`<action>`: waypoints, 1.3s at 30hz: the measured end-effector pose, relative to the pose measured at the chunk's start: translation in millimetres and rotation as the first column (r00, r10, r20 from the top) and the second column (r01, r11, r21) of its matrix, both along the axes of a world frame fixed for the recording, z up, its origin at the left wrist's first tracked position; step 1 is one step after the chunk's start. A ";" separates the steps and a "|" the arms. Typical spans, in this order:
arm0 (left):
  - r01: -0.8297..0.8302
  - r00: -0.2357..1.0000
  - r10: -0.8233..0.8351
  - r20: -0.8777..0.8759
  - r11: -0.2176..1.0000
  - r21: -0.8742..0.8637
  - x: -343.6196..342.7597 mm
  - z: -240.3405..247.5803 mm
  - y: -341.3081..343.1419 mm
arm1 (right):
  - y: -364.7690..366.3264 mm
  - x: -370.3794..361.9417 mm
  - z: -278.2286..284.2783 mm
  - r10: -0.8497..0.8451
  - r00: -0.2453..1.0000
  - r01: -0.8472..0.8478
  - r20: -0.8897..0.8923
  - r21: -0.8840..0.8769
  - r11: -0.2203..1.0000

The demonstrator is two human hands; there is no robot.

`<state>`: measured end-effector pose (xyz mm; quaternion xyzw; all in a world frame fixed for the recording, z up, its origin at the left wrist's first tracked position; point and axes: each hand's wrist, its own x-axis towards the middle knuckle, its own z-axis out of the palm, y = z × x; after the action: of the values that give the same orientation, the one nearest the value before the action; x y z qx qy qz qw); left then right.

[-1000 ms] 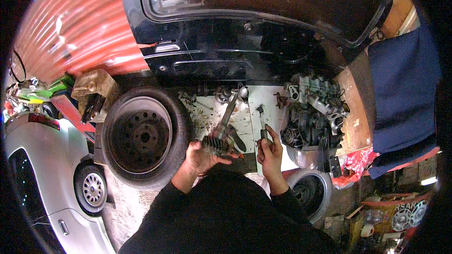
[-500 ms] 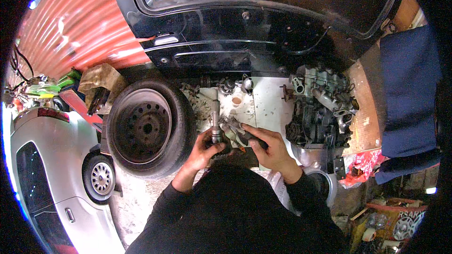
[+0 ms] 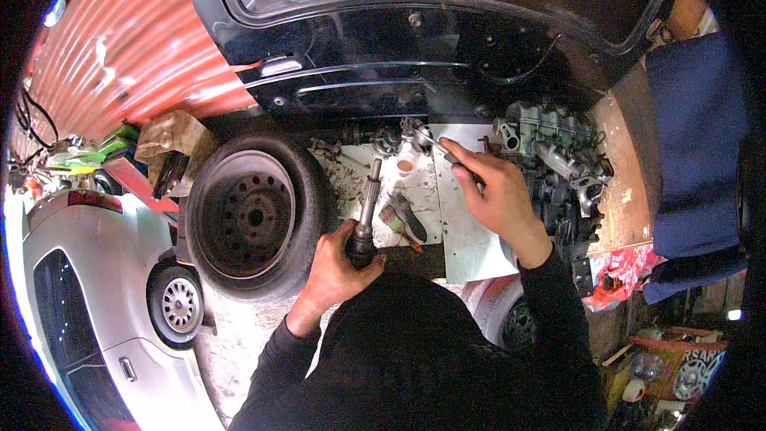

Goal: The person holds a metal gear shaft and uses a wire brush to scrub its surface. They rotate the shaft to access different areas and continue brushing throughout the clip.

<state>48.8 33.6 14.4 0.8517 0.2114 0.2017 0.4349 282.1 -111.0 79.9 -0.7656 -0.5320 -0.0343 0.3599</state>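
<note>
My left hand is closed around the dark, bulky lower end of a splined metal shaft, which points up and leans slightly right. My right hand grips a slim tool with a dark handle and thin metal shank, which looks like a screwdriver. Its shank points up and left, toward metal parts at the far side of the white work surface; whether it touches them I cannot tell. Between my hands lies a brush with a dark handle, its pale end to the left.
A tyre on a steel wheel stands left of my hands. An engine block sits to the right. Behind the surface rises a dark car panel. A silver car is at far left, and dark blue cloth hangs at far right.
My right hand has moved up and right, away from the shaft and the brush, which now shows fully. My left hand still holds the shaft, which leans more to the right.
</note>
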 end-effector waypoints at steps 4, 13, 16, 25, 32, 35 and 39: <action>-0.015 0.999 0.014 0.029 0.999 0.031 -2.8 7.2 5.8 | -17.7 -34.6 7.0 0.390 0.917 -0.360 0.081 -0.252 0.898; -0.033 0.997 0.024 0.078 0.993 0.114 -3.0 10.8 14.3 | -13.4 -32.9 -8.5 0.238 0.961 -0.199 0.141 -0.245 0.949; -0.036 0.999 0.035 0.015 0.988 0.148 -6.3 11.2 17.3 | 4.4 4.0 -5.6 -0.045 0.996 0.040 0.079 0.064 0.997; -0.083 0.996 0.077 0.041 0.981 0.174 -5.3 6.1 26.4 | 0.9 -7.7 -1.6 0.066 0.993 -0.073 0.100 0.066 0.995; -0.076 0.997 0.069 0.037 0.967 0.243 -5.8 11.0 33.0 | 21.2 4.5 -4.2 -0.044 0.995 0.026 0.095 0.187 0.982; -0.107 0.992 0.086 0.088 0.958 0.268 -0.8 6.0 37.1 | 3.0 -34.9 -9.0 0.207 0.959 -0.204 0.194 -0.036 0.978; -0.121 0.992 0.108 0.061 0.959 0.256 -2.0 3.8 36.9 | 13.6 -4.3 -17.9 0.070 0.988 -0.080 0.136 0.069 0.994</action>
<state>46.8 70.5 18.2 0.8827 0.2221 0.2721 0.3122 277.8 -97.4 61.9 -0.7272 -0.5816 -0.0918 0.3529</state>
